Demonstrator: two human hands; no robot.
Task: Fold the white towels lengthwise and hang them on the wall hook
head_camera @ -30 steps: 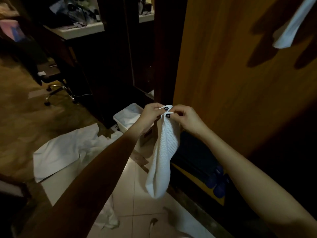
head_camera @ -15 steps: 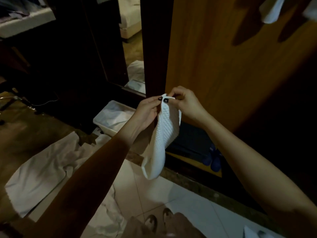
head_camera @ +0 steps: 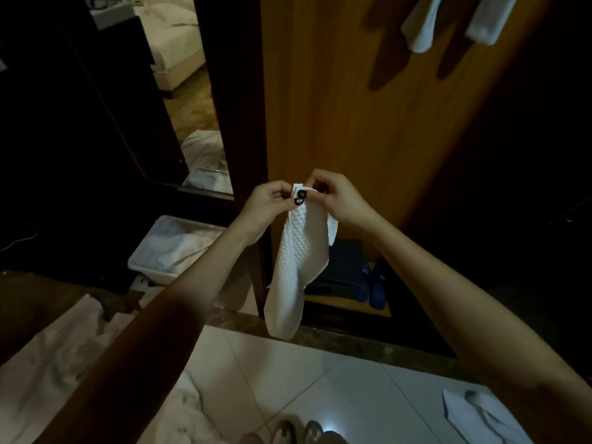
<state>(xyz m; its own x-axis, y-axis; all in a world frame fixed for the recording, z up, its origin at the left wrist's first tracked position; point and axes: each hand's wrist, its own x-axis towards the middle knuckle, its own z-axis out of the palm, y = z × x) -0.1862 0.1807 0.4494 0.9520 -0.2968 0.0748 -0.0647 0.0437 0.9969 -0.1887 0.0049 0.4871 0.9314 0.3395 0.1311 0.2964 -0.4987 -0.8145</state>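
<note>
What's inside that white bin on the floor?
The white bin holds crumpled white cloth; the left forearm covers one corner, and anything beneath the cloth is hidden.

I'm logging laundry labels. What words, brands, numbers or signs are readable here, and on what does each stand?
None can be read.
Tab at the top of the towel, pinched by the left hand and right hand: no legible print.
Dark thumbnails: white marks, too small to read.
</note>
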